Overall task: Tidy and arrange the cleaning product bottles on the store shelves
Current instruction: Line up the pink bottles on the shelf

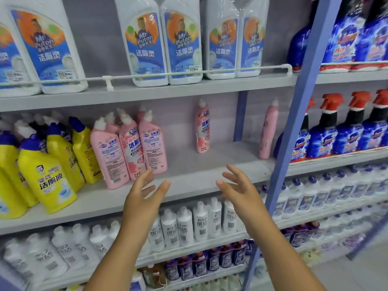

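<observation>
The job looks part done: on the middle shelf (210, 162) a cluster of pink toilet-cleaner bottles (130, 148) stands toward the left beside the yellow bottles (48, 164), while one pink bottle (202, 127) stands alone at the back edge and another (268, 131) near the right corner. Both the left hand (144, 194) and right hand (237, 185) hover at the front edge, fingers spread, holding nothing. Blue-framed store shelving (302, 101) holds more cleaners above, below and right.
</observation>
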The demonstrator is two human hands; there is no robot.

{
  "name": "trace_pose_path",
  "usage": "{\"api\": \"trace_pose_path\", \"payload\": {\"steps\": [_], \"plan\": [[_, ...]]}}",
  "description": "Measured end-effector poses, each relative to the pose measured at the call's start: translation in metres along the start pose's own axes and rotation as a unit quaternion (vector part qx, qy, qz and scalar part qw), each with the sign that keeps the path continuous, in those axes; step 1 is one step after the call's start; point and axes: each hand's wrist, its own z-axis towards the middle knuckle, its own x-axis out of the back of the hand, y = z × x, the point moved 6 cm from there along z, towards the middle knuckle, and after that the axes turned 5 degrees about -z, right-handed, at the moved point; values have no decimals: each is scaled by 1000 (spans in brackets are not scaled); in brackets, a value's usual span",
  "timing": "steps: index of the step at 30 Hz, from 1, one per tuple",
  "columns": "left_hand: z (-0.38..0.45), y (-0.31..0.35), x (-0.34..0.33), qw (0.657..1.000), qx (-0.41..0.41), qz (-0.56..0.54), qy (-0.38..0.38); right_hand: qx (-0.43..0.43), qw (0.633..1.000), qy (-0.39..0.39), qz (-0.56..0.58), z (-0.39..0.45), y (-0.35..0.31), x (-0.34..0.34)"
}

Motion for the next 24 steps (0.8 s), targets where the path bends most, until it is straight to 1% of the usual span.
{"api": "trace_pose_path", "payload": {"steps": [5, 7, 10, 14, 16, 19, 20, 22, 24], "plan": [[49, -21, -51, 999, -2, -8, -32, -12, 999, 33, -28, 56, 13, 17], [77, -26, -72, 999, -3, -18, -42, -21, 997, 69, -25, 85, 19, 28], [125, -37, -105, 998, 4, -40, -53, -36, 989, 144, -17, 123, 31, 48], [179, -64, -150, 997, 6, -45, -68, -59, 970, 229, -48, 165, 47, 73], [201, -78, -171, 997, 17, -51, -62, -66, 963, 255, -62, 186, 57, 83], [231, -88, -195, 997, 33, -60, -45, -83, 956, 266, -92, 215, 75, 95], [238, -88, -202, 997, 27, -51, -43, -85, 952, 276, -97, 224, 80, 100], [250, -85, -212, 999, -12, -22, -35, -93, 941, 309, -104, 242, 88, 112], [263, -91, -224, 999, -34, -1, -34, -115, 928, 337, -106, 259, 96, 125]]}}
